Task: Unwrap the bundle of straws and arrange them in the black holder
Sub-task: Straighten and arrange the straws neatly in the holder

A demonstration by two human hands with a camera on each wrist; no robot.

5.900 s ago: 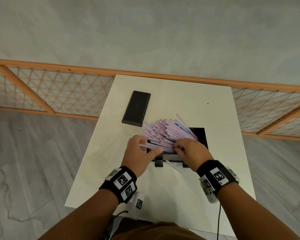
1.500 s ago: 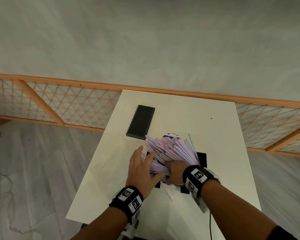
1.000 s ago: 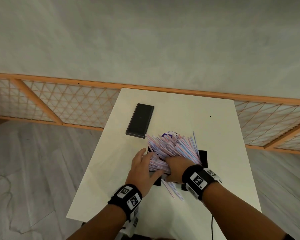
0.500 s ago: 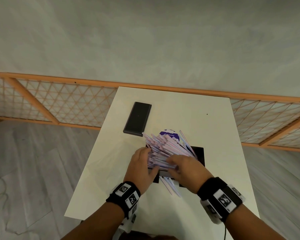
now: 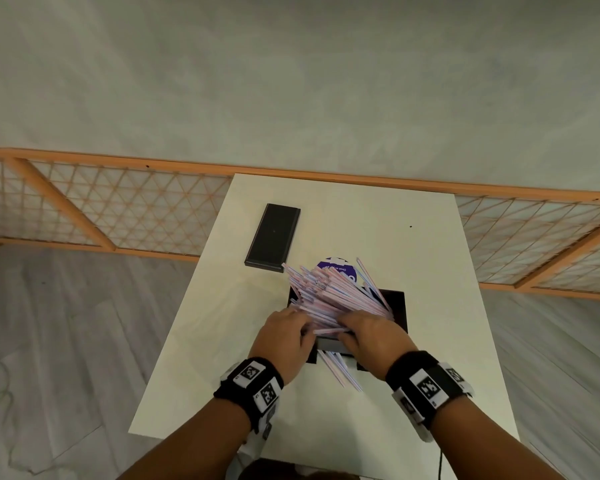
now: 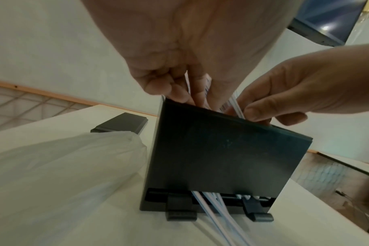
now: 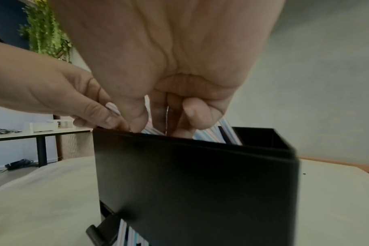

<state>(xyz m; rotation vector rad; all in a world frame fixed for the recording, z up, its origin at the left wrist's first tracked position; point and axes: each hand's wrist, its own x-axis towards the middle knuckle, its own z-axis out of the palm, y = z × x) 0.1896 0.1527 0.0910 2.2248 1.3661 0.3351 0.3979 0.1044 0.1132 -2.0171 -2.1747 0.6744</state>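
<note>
Here the striped straws (image 5: 329, 292) are shown standing as a slanted sheaf in the black holder (image 5: 397, 306), which rests near the middle of the white worktop (image 5: 378, 220). The sheaf leans up and to the left, its upper ends fanned out above the holder's open top, presumably because the lower ends have not yet been settled into the box. Both hands are placed at the near rim: the left hand (image 5: 284, 337) is curled round a cluster of straws at the left side, and the right hand (image 5: 371, 336) pinches several more at the right, so that the sheaf is gathered from both sides and can be steered downward. In the left wrist view, a few straws (image 6: 217, 214) are seen escaping through the slot at the holder's base onto the worktop; these appear to have slid through because the opening there is unguarded. A crumpled clear wrapper (image 6: 59, 174) lies just beside the holder, which suggests unwrapping is finished. A flat black case (image 5: 272, 237) lies farther back, well apart, and a purple-and-white label (image 5: 336, 270) shows behind the straw tips.
</note>
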